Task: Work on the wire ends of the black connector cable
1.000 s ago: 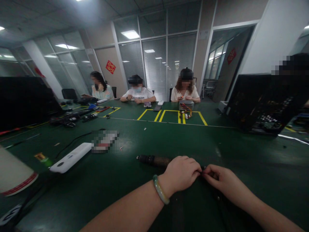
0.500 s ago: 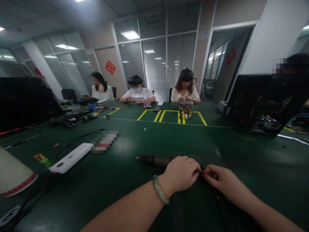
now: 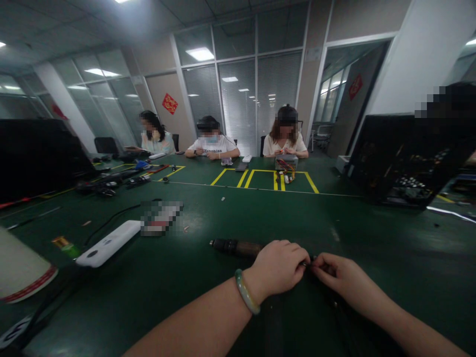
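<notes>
Electric screwdriver (by its look): it [image 3: 238,247] lay on the green worktop [image 3: 267,213], its long axis roughly level with the far edge, silver nose toward the left edge; its rear was hidden behind the left hand [image 3: 279,265].
Nearer hand: the left; the screwdriver stretched leftward from its knuckles, on the far-edge side. Contact between them could not be told.
Left fingers: curled palm-down, thumb and fingertips pinched together at a small silvery part [image 3: 305,264].
Right hand [image 3: 344,275]: fingertips drawn together on a small dark tip [image 3: 313,258], too little visible to name, just beside the left fingertips.
Bangle [image 3: 246,292]: around the left wrist.
Since a second earlier: hands and screwdriver held their places; the silvery part now caught light at the left fingertips.
</notes>
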`<move>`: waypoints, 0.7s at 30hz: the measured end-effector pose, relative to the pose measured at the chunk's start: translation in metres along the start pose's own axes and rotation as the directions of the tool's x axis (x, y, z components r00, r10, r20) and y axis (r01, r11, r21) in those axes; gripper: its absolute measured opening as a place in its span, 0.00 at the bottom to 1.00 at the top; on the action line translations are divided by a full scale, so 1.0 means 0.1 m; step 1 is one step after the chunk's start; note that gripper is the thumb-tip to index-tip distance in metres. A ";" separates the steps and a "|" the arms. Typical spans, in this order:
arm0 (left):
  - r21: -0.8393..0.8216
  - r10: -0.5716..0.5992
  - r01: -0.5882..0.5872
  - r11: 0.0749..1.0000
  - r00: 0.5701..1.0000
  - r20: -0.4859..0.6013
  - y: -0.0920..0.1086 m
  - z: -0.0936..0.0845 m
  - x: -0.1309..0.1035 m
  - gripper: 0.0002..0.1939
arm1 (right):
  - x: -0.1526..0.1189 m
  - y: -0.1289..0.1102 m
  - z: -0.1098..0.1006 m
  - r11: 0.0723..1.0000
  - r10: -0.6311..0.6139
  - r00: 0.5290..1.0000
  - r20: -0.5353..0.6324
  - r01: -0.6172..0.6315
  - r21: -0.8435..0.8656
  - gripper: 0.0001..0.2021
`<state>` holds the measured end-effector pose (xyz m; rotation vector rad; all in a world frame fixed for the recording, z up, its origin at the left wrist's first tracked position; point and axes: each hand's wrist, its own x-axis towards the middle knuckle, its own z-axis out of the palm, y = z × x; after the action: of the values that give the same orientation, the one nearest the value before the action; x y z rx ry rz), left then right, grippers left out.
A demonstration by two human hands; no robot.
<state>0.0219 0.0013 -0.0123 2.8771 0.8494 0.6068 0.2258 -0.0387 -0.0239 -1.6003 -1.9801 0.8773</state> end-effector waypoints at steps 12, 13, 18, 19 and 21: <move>0.001 0.000 0.000 1.000 1.000 -0.006 0.00 0.00 0.00 0.08 | 0.00 0.00 0.00 1.000 0.007 1.000 0.025 -0.008 0.031 0.11; -0.001 0.007 -0.007 1.000 1.000 -0.008 0.00 0.00 0.00 0.07 | 0.00 0.00 0.00 1.000 0.009 1.000 0.022 -0.009 0.025 0.11; 0.000 -0.001 0.001 1.000 1.000 -0.009 0.00 0.00 0.00 0.06 | -0.01 0.01 0.01 0.999 0.018 0.999 0.026 -0.019 0.037 0.11; 0.002 -0.008 0.008 1.000 1.000 -0.003 0.00 0.00 0.00 0.07 | -0.01 0.02 0.01 0.999 0.021 0.999 0.033 -0.023 0.041 0.11; 0.002 -0.024 0.024 1.000 1.000 0.006 0.00 0.01 0.00 0.08 | 0.00 0.04 0.01 0.999 0.025 0.999 0.038 -0.027 0.038 0.11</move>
<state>0.0220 0.0007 -0.0129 2.8652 0.8828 0.5947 0.2279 -0.0387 -0.0273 -1.6028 -1.9595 0.9562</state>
